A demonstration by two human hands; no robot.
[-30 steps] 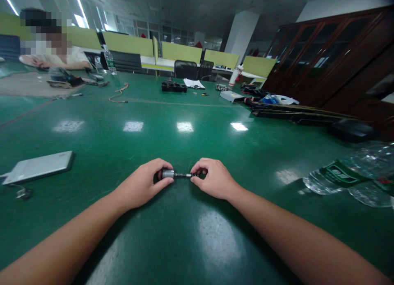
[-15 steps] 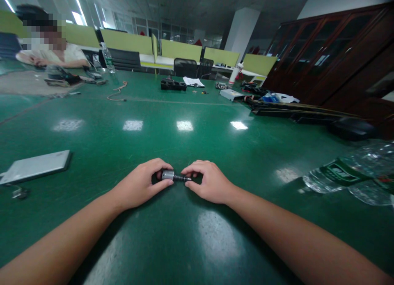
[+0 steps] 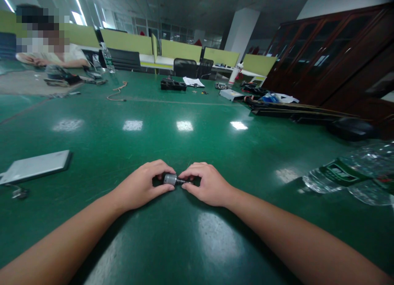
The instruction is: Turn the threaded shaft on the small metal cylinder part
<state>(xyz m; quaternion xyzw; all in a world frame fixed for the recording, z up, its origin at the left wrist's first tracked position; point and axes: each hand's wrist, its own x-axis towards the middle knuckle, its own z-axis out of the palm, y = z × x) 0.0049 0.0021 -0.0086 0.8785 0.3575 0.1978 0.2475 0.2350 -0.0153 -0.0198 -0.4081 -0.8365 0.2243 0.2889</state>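
Note:
A small silver metal cylinder (image 3: 170,179) with a dark ridged shaft (image 3: 181,181), much like a small motor, lies level just over or on the green table (image 3: 154,129), its shaft pointing right. My left hand (image 3: 146,182) curls around the cylinder, with the thumb on the near side and the fingers on the far side. Closed in a pinch, my right hand (image 3: 207,184) has its thumb and fingertips on the shaft, close to the cylinder. The shaft's thin tip shows between the right fingers. The cylinder's left end is partly hidden by my left hand.
A flat silver box (image 3: 38,166) with a cable lies at the left. Clear plastic bottles (image 3: 338,174) lie at the right. Farther back are a black tray (image 3: 173,85), papers (image 3: 193,82) and long dark strips (image 3: 286,109). Another person (image 3: 61,55) sits at the far left.
My right fingertips have moved left along the shaft and closed on it near the cylinder. The cylinder has shifted slightly right and its shaft end lies a little differently.

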